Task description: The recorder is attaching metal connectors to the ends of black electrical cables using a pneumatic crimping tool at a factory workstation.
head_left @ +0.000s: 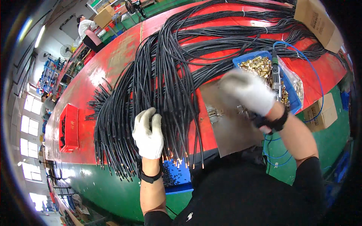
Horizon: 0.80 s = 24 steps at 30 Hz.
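My left hand [148, 136], in a white knit glove, rests on a thick bundle of black cables [147, 79]. Its fingers are slightly bent and apart, with no cable visibly gripped. Many cable ends show bare copper tips [180, 162] hanging at the table's near edge. My right hand [247, 90], also gloved, is smeared by motion over a metal plate [233, 137], beside a blue tray [298, 103] of brass-coloured terminals [258, 67]. Its fingers are too blurred to read. A grey air tool [276, 79] with a blue hose lies across the tray.
The red tabletop [109, 71] carries a red bin [69, 128] at the left. Below the copper tips sits a blue bin [175, 177] with small black pieces. Cardboard boxes [318, 22] stand at the right. At the far left another person [88, 32] stands beside the table.
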### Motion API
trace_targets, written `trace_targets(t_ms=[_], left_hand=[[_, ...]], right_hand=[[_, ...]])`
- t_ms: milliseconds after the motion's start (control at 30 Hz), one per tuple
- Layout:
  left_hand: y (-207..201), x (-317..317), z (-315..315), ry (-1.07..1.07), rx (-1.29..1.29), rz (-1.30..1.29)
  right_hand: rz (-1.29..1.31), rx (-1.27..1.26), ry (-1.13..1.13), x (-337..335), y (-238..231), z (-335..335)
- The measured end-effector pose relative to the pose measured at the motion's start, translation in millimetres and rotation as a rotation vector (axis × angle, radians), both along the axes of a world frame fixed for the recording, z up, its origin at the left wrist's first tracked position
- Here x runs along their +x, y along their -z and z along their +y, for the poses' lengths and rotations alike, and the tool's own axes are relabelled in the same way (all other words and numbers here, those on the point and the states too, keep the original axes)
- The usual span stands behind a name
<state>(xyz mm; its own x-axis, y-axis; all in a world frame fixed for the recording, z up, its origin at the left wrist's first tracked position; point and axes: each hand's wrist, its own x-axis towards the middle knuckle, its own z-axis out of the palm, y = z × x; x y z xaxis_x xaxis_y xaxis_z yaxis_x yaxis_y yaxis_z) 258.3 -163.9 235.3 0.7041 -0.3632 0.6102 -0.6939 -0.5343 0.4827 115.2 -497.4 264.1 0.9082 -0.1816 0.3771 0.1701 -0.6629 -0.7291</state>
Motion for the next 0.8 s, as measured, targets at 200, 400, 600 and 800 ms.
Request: trace_targets(t_ms=[200,400,600,800], left_hand=[[-10.3,-8.6,-10.9,0.095,0.061,0.066],[1.5,-16.4,-13.2,0.144,0.036,0.100],[-13.7,-28.4,-33.4,0.250,0.082,0.081],[-23.2,-29.8,-52.7,0.523,0.339,-0.200]], right_hand=[[0.636,-0.239,-0.230,32.4,30.9,121.0],[0.740,-0.156,-0.131,55.3,58.7,144.9],[0.741,-0.100,-0.093,67.8,54.4,144.4],[0.395,0.388,-0.225,28.4,56.0,104.5]])
